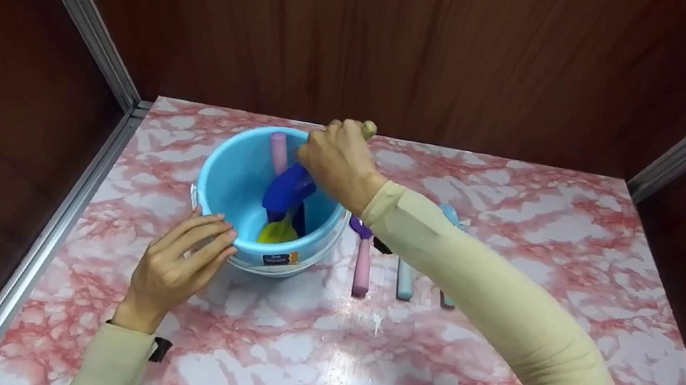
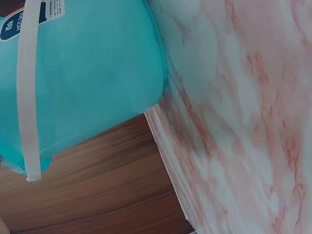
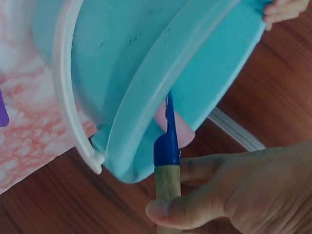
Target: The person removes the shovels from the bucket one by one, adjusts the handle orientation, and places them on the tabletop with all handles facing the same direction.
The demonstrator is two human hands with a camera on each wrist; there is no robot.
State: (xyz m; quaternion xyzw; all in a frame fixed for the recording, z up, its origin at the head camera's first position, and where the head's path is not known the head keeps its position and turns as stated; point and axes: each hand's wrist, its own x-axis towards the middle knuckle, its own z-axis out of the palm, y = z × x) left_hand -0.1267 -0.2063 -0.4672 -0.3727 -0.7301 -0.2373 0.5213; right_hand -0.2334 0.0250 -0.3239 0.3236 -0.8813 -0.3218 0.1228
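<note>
My left hand (image 1: 176, 266) holds the near-left rim of a light blue bucket (image 1: 234, 165). Over the bucket's far-right rim, my right hand (image 1: 341, 161) grips the tan handle (image 3: 167, 183) of a toy shovel with a blue head (image 1: 288, 191). That head reaches down inside the bucket. A pink handle (image 1: 278, 151) leans against the inner far wall, and a yellow piece (image 1: 278, 230) lies low inside. The bucket's white carrying handle (image 2: 28, 92) hangs down outside. My right hand hides part of the rim.
Right of the bucket lie a purple-headed tool with a pink handle (image 1: 363, 268), a light blue handle (image 1: 404, 281) and another tool, partly hidden under my right sleeve (image 1: 480, 283). Dark wood panels (image 1: 367, 38) wall in the marbled table (image 1: 288, 363).
</note>
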